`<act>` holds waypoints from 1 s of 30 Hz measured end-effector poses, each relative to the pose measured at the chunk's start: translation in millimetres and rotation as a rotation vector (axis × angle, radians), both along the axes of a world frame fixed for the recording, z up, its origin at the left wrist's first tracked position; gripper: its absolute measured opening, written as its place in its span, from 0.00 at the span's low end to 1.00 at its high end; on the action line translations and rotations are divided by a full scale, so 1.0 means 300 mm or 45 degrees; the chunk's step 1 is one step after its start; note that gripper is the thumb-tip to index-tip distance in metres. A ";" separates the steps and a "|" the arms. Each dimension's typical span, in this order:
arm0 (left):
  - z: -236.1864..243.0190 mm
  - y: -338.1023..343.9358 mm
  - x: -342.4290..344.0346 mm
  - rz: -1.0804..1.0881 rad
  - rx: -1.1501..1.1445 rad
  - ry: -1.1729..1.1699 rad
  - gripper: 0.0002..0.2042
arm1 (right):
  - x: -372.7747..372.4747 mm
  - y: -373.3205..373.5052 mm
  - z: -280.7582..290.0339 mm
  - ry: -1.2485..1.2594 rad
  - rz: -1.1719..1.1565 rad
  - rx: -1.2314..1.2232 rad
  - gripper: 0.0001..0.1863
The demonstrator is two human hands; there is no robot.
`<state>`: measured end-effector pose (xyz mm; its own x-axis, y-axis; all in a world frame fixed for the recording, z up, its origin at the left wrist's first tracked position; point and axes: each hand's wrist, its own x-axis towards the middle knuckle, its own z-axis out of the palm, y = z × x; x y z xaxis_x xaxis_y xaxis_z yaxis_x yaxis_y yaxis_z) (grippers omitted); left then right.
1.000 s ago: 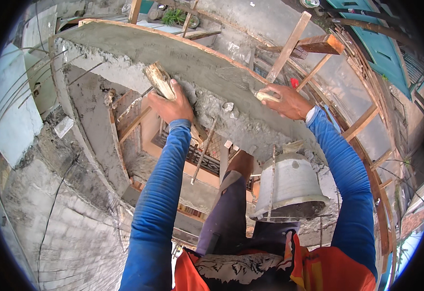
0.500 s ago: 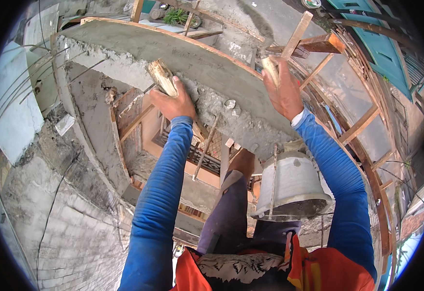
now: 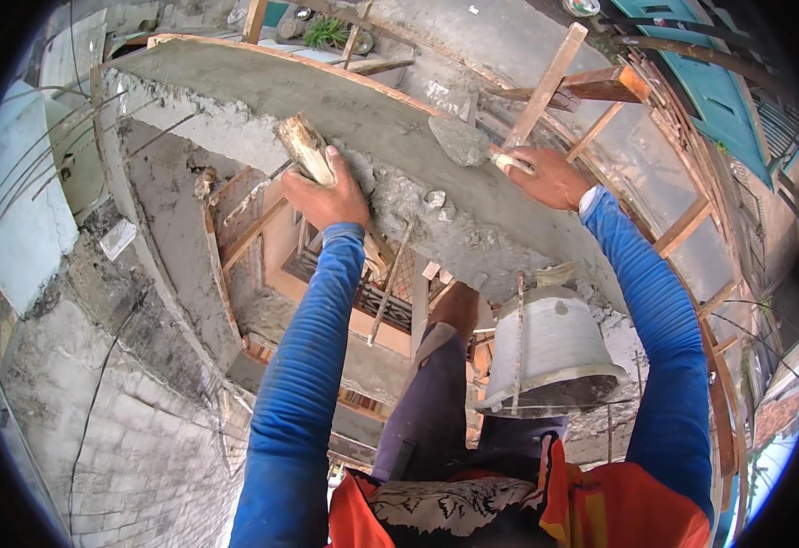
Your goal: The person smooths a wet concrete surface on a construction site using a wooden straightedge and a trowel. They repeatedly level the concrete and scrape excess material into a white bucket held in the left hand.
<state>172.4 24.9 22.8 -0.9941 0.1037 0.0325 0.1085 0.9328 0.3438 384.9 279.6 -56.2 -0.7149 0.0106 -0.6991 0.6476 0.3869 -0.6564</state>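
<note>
One trowel, clasped in the right hand, has swung over one ledge, left hand gripping one timber (rough-ended) beside that ledge.

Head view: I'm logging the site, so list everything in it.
Mortar bed: one, grey, upper middle
Trowel: one, grey blade, over the mortar's far edge
Wood piece: one, tan, left of centre
Bucket: one, whitish, right of centre
Timbers: several, brown, mostly right
Rods: several, brownish, left and middle
Plant: one, green, top
Panelled structure: one, teal, upper right
Block wall: one, grey, lower left
Left hand: one, bare, on the wood piece
Right hand: one, bare, on the trowel
Sleeves: two, blue, both arms
Trousers: one pair, purple, bottom
Shirt: one, orange, bottom
</note>
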 end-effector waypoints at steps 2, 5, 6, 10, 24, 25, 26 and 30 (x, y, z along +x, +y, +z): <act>0.003 -0.017 0.000 0.012 -0.011 0.005 0.28 | -0.057 0.045 0.027 0.099 0.097 -0.153 0.35; 0.002 -0.022 -0.004 0.007 -0.027 0.032 0.28 | -0.171 0.088 0.094 -0.070 0.156 -0.336 0.37; 0.002 -0.017 -0.004 -0.005 -0.026 0.034 0.28 | -0.202 0.087 0.105 -0.184 0.157 -0.387 0.38; 0.006 0.007 0.002 -0.002 -0.045 0.015 0.29 | -0.214 0.054 0.015 -0.333 0.036 -0.522 0.38; 0.011 -0.006 -0.004 0.030 -0.108 -0.111 0.31 | -0.380 -0.010 0.125 -0.433 -0.199 -0.871 0.26; 0.010 -0.008 -0.007 0.037 -0.115 -0.109 0.31 | -0.394 -0.009 0.161 -0.477 -0.122 -0.751 0.27; 0.011 -0.014 -0.004 0.019 -0.090 -0.065 0.30 | -0.370 -0.014 0.170 -0.454 -0.090 -0.735 0.28; 0.000 -0.042 -0.009 -0.001 -0.009 0.036 0.28 | -0.275 0.047 0.195 -0.429 -0.026 -0.668 0.28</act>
<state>169.6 12.4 22.8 -0.9928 0.1044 0.0594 0.1183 0.9351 0.3341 302.5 293.8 2.4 -0.4576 -0.3844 -0.8018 0.8560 0.0534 -0.5142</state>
